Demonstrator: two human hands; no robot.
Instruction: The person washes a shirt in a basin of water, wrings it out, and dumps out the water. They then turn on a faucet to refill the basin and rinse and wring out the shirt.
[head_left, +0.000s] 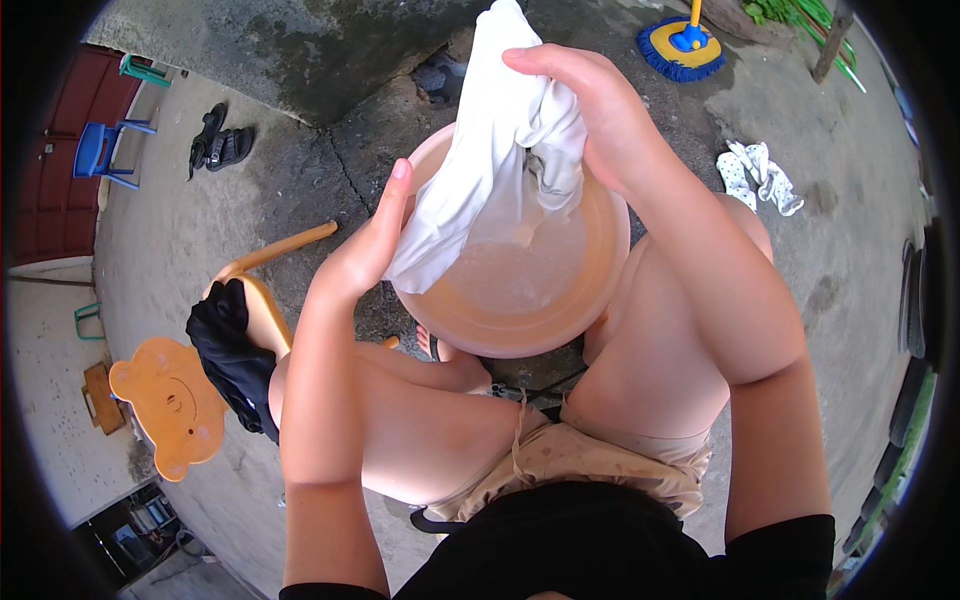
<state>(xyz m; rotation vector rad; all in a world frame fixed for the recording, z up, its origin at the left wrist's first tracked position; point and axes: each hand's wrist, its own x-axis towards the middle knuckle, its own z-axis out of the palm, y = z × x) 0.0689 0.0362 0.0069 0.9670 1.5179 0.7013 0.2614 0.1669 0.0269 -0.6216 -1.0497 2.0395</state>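
Observation:
A wet white cloth garment (487, 142) is stretched between my two hands above a pink plastic basin (517, 345). My left hand (375, 232) grips its lower left part, thumb pointing up, with most fingers hidden by the fabric. My right hand (577, 97) holds the upper right part, thumb and fingers closed on it. One bunched, darker-marked part of the cloth hangs down to the cloudy water (510, 277) in the basin. The basin stands on the ground between my knees.
A bear-shaped orange chair (180, 405) with black cloth (229, 352) stands left. Black sandals (221, 142) lie upper left, near a blue chair (94, 150). A concrete slab (247, 45) borders the basin area. A blue-and-yellow mop (682, 49) and spotted white cloth (757, 176) are right.

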